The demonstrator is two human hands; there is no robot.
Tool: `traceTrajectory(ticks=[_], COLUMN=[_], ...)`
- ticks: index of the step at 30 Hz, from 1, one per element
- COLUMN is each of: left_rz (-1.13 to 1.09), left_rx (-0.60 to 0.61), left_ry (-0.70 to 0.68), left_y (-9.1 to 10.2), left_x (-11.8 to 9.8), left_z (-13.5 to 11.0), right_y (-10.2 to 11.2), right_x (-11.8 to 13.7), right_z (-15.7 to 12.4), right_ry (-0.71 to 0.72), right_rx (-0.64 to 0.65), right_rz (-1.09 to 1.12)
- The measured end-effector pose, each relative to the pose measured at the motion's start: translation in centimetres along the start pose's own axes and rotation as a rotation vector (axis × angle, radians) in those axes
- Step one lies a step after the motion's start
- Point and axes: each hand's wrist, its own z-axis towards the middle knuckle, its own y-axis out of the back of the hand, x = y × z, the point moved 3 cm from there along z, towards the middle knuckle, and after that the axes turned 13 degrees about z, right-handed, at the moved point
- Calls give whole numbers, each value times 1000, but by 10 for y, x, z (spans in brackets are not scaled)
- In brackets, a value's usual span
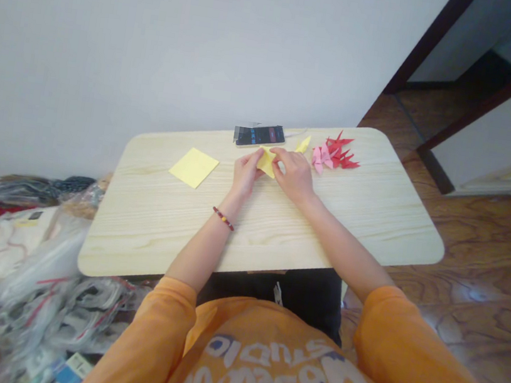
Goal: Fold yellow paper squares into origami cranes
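Observation:
Between my two hands, a little above the table, is a small folded piece of yellow paper (266,162). My left hand (245,172) grips its left side between thumb and fingers. At its upper right edge, my right hand (293,173) pinches the paper with thumb and forefinger. A flat sheet of yellow paper (193,167) lies on the table to the left. Just beyond my right hand rests a folded yellow paper figure (304,144), partly hidden. Beside it sit pink folded paper figures (322,157) and red ones (344,151) with pointed tips.
A phone (261,136) with a lit screen lies at the back of the wooden table (155,228), near the wall, with a cable at its right. Plastic-bagged goods and clothes (44,276) are heaped on the left. A doorway (446,85) opens at the right.

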Motion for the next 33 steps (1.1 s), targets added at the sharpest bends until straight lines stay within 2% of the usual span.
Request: traceTrajectory(ticks=[6,9,13,15,19,21,25,33], left_rz=[16,12,56,84,128,145,173,185], left_rx=[1,-11,36,96,224,266,312,240], left_ry=[-19,-25,-36,-44,-31,-18,9,42], left_y=[3,5,5,3,0,-1,-1,0], left_x=[1,4,2,-1,-4,-6,-7,-7], left_z=[3,6,5,3,0,-2,-5,-5], right_y=[1,4,10,10,3,0,1,5], right_x=[0,-2,-12,-20,-36,-41,-42,-37], right_z=[-1,1,6,9,10,8,6,6], right_ry=[2,-21,-181,-295,-565,-652,-685,-719], right_rx=[25,-22,-176,-199,-78,-37,-37,-18], right_rz=[85,219,419,549,827,925,1002,1047])
